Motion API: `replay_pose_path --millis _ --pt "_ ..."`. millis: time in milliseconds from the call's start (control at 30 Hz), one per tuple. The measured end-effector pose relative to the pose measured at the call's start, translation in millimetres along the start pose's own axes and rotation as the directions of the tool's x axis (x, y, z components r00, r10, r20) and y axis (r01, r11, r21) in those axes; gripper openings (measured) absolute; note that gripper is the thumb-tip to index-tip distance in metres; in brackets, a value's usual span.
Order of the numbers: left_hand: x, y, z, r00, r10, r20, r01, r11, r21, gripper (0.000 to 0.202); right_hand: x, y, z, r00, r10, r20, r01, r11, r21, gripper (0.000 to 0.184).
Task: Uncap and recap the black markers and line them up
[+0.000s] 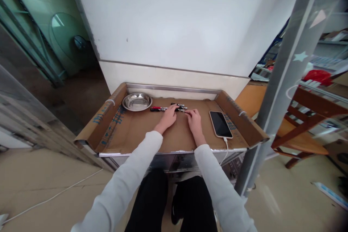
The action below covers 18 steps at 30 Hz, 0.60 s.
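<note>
My left hand (pixel 169 116) is over a small group of pens on the cardboard, its fingers bent round a black pen (pixel 179 110). Left of that hand lie a red pen (pixel 157 107) and a dark pen (pixel 155 110), their other ends running toward my fingers. Another black pen (pixel 174 104) lies just beyond my fingertips. My right hand (pixel 195 120) is close by on the right, with thumb and fingers pinched together at the pens' right ends. What it pinches is small, dark and mostly hidden.
A round steel dish (pixel 137 102) stands at the back left of the cardboard-lined tabletop (pixel 141 136). At the right lies a phone (pixel 220 124) with a white cable (pixel 226 148). Folded cardboard sides rise left and right. A grey post (pixel 280 79) and wooden chair (pixel 301 127) stand to the right.
</note>
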State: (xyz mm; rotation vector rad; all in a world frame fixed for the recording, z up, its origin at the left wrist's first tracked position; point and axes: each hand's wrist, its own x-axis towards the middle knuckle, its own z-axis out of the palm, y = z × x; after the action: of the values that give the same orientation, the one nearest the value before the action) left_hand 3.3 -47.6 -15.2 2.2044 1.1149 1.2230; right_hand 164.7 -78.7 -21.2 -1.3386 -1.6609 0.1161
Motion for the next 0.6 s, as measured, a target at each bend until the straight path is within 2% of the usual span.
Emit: replay_pose_path --millis 167,367,600 --pt "-2.7 2.1 0.9 0.995 -0.061 0.081 0.045 0.982 0.184 0.044 -1.5 -0.1 -2.7 0.998 0.045 -0.049 -0.046 0.999 -0.015 0.025" --pt "-2.9 4.1 3.7 0.995 -0.076 0.067 0.051 0.948 0.314 0.044 -0.3 -2.2 -3.0 0.998 0.062 -0.026 -0.062 0.998 -0.004 0.026" --pt "-5.9 8.1 2.2 0.997 -0.049 0.062 0.025 0.939 0.342 0.021 -1.8 -2.8 -4.0 0.998 0.049 -0.034 -0.051 0.997 -0.065 0.028"
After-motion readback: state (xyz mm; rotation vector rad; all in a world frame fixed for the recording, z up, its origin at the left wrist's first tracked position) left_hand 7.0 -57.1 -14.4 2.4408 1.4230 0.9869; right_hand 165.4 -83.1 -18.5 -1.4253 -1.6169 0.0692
